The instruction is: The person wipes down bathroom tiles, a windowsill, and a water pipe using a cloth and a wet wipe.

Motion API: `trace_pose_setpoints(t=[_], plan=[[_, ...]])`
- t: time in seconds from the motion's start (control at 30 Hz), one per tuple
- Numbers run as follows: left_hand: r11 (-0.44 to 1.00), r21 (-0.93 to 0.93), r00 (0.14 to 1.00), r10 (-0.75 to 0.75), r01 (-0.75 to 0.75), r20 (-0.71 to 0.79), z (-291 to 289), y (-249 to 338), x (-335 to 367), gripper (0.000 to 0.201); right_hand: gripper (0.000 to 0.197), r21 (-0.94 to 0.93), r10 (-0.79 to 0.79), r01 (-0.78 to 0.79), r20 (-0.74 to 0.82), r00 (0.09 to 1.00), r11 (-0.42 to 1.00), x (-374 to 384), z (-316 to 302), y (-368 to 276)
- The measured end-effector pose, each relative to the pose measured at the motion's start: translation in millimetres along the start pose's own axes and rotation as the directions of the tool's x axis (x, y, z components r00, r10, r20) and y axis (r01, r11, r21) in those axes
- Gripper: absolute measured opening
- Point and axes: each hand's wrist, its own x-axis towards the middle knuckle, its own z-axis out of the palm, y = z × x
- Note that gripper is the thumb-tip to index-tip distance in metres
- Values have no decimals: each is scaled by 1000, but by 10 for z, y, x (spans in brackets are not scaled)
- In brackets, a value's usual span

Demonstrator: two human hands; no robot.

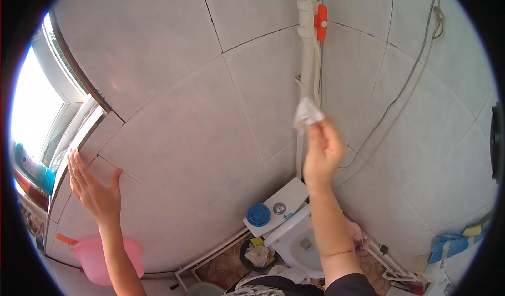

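Note:
My right hand [323, 159] is raised in front of the room's corner, its fingers pinching a crumpled white tissue [307, 114]. The tissue is beside or in front of the white vertical pipe [306, 59]; I cannot tell whether they touch. Higher on the pipe is a valve with an orange-red handle [321, 23]. At the left, my left hand [96, 196] lies flat with fingers stretched and thumb apart against the tiled wall [173, 133], its fingertips by the edge of the window ledge. It holds nothing.
Bottles [32, 167] stand on the ledge by the bright window [39, 98]. Below are a pink basin [108, 256], a toilet [305, 241] with a blue round item [258, 215] on its tank, and a waste bin [258, 256]. A cable [402, 88] hangs along the right wall.

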Motion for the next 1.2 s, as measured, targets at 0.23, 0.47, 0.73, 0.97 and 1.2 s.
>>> trace_pose_setpoints(t=[0.23,0.47,0.73,0.97,1.2], plan=[[1000,24,1000,12,-11,-9,-6,-26,-6,100,29,410,434,-391,-15,901,824,688,-638,288],[999,36,1000,13,-13,10,-16,-58,0,97,29,408,499,-546,226,837,732,819,-482,399],[999,17,998,-33,33,53,19,21,-7,94,23,406,527,-528,125,841,746,938,-446,498],[998,-28,998,-48,49,43,-69,-15,1,93,22,440,535,-539,145,832,718,936,-398,549],[988,-129,995,-69,79,76,-180,50,2,96,22,467,561,-590,217,799,659,1205,-320,772]])
